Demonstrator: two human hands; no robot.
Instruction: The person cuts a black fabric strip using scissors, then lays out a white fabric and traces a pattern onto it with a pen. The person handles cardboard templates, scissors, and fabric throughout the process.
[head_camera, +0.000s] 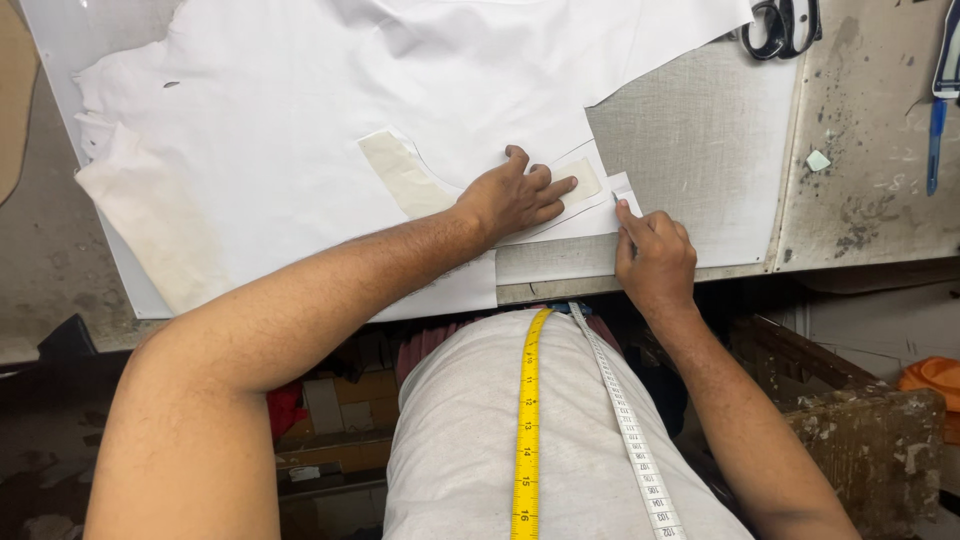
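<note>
Now left hand (515, 195) flat on white paper pattern (300, 120); right hand (652, 255) marking edge.

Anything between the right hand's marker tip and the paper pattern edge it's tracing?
Nothing visible. The right hand holds a small marker with its tip at the paper pattern edge. The left hand presses flat on the pattern, beside the tip, not across it.
</note>
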